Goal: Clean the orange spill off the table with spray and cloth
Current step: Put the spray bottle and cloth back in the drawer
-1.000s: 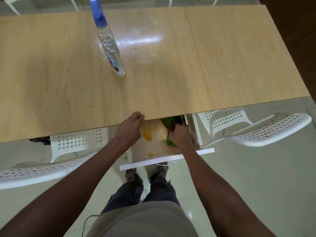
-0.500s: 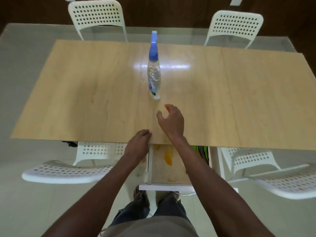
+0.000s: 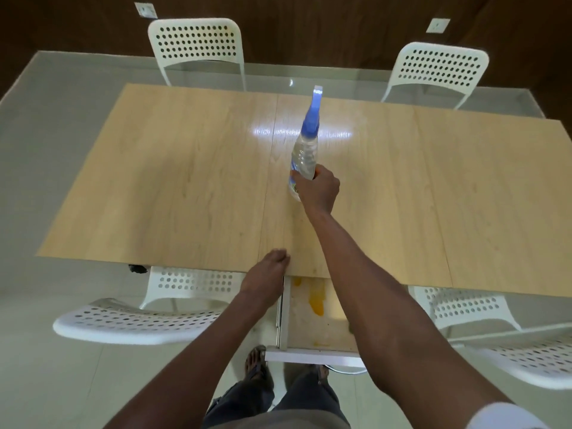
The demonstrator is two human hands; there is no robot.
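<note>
Table (image 3: 185, 187): pale wood-grain top, smooth, semi-glossy, a bright glare patch mid-surface
Spray bottle (image 3: 305, 153): clear ribbed plastic body, blue plastic spray head
Drawer (image 3: 312, 329): pale wood-look floor, dull and stained, with a wet orange spill (image 3: 316, 300); white smooth front
Chairs (image 3: 195, 48): white perforated plastic, smooth with a slight sheen
Floor (image 3: 62, 382): pale, polished, reflective
Wall (image 3: 309, 26): dark brown wood-look panelling, matt
</note>
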